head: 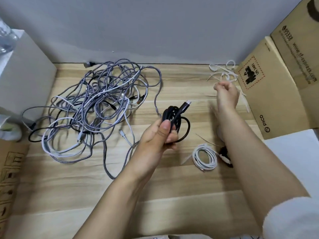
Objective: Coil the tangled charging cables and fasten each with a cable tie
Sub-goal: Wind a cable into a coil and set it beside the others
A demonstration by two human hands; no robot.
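Observation:
My left hand [158, 135] grips a coiled black cable [176, 121] above the middle of the wooden table [155, 187]; its plug sticks out toward the upper right. My right hand [227, 94] is blurred, fingers curled, at the near edge of a heap of white cable ties [222, 73] at the back right; whether it holds a tie is unclear. A large tangle of grey braided, white and black cables [96, 107] lies at the left. A coiled, tied white cable [205, 156] lies near my right forearm, with a dark bundle [225, 153] partly hidden behind the arm.
A brown cardboard box [276, 87] stands at the right edge, with a white sheet [293, 152] in front of it. A white box [25, 75] stands at the back left, another cardboard piece [10, 169] at the near left. A grey wall closes the back.

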